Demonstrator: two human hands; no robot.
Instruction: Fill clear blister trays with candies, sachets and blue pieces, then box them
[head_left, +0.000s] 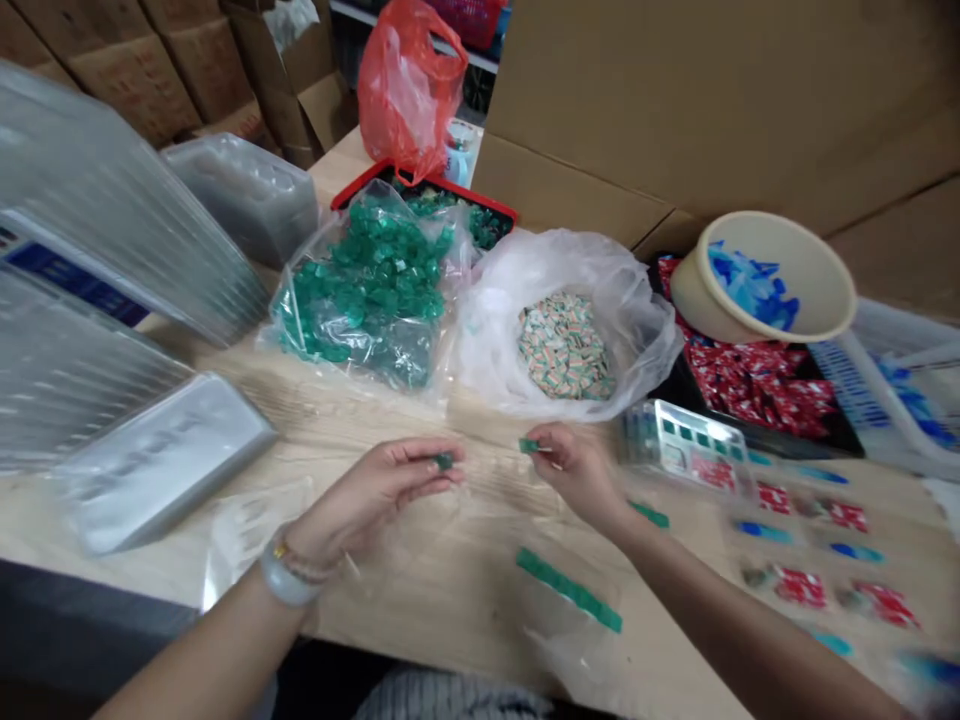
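Note:
My left hand (401, 478) is closed on a small dark green piece (444, 461) at its fingertips, over the middle of the wooden table. To its right, my right hand (574, 462) pinches a small flat green piece (529, 445). The hands are apart. A clear bag of green pieces (375, 270) lies beyond my left hand. Beyond my right hand is an open white bag (495, 340) with many small printed pieces (566, 345). A green strip (570, 590) lies in a clear tray near the front edge.
Clear plastic trays (127, 190) are stacked at the left. A cream bucket (832, 290) of blue pieces stands over red packets (757, 385) at the right. A red bag (409, 95) hangs over a red-rimmed tray (360, 185). Filled clear packs lie at the lower right.

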